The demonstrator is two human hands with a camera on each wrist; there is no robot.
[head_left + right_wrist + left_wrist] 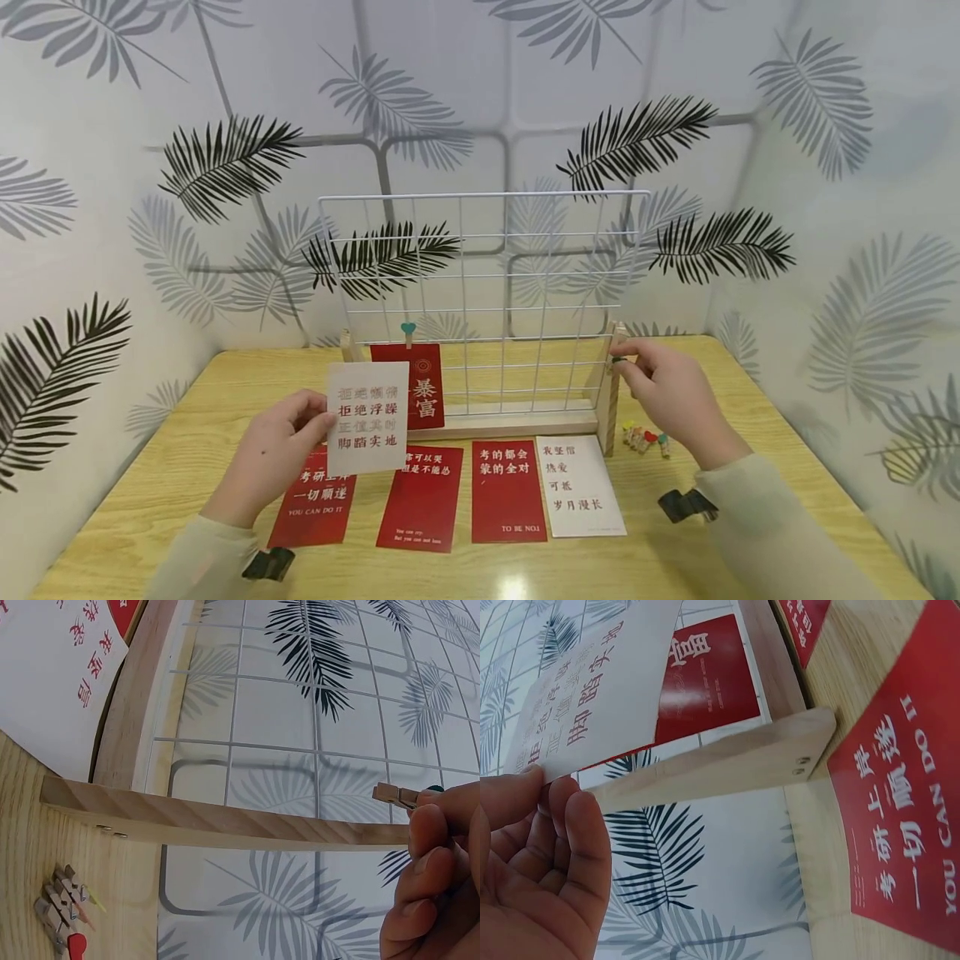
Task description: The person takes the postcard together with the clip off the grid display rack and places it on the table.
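My left hand (273, 446) pinches a white card (367, 417) with printed characters by its left edge, holding it up before the grid's lower left. Behind it a red card (426, 387) hangs on the white wire grid (502, 275) from a clothespin (408, 333) with a teal heart. By the grid's right wooden post, my right hand (671, 396) pinches a small wooden clothespin (396, 796) between thumb and finger; a dark green bit of it shows at the fingertips. In the left wrist view, the thumb and fingers (532, 784) meet at the card's corner.
On the wooden table before the stand lie red cards (510, 492) and another white card (583, 487) in a row. Several clothespins (647, 439) with coloured tops are heaped right of the stand. The wooden base (495, 421) carries the grid; a leaf-patterned backdrop stands behind.
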